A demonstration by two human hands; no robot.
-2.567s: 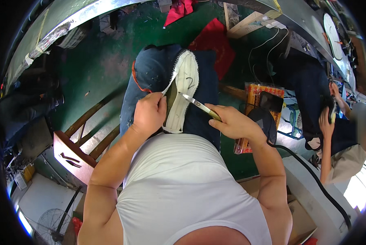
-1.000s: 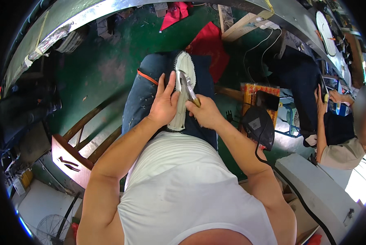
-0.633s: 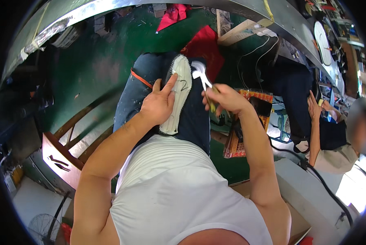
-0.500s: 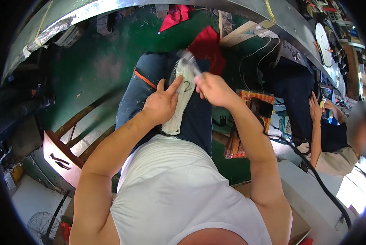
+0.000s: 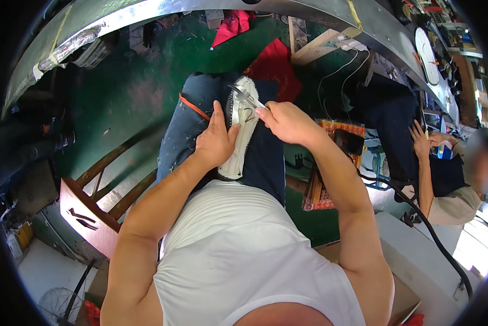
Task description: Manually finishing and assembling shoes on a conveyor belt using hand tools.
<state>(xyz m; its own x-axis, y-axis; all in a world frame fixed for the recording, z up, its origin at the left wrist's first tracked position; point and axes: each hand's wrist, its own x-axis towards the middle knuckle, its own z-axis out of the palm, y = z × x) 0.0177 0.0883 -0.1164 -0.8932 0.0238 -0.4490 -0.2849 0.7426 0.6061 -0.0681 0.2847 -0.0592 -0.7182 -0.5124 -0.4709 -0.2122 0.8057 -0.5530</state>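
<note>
A shoe (image 5: 238, 146), sole side up, lies lengthwise across my dark trouser legs. Its bottom is pale, with a dark, stitched-looking edge and a handwritten mark. My left hand (image 5: 215, 140) rests along its left side, index finger stretched forward and thumb at the shoe's edge; the other fingers are partly hidden. In my closed right hand (image 5: 288, 120) is a silver hammer-like tool (image 5: 245, 96). Its metal head is over the front half of the sole; whether it touches cannot be told.
A metal-edged bench (image 5: 162, 10) curves across the far side. Red cloth (image 5: 274, 68) lies on the green floor. To the right, a dark phone (image 5: 348, 142) rests on an orange patterned package (image 5: 322, 187), near a co-worker's hands (image 5: 420, 141). A wooden stool (image 5: 89, 217) stands left.
The tool's head has come slightly nearer to me and left, and shows less blur. My left fingers have shifted off the sole's middle toward its left edge.
</note>
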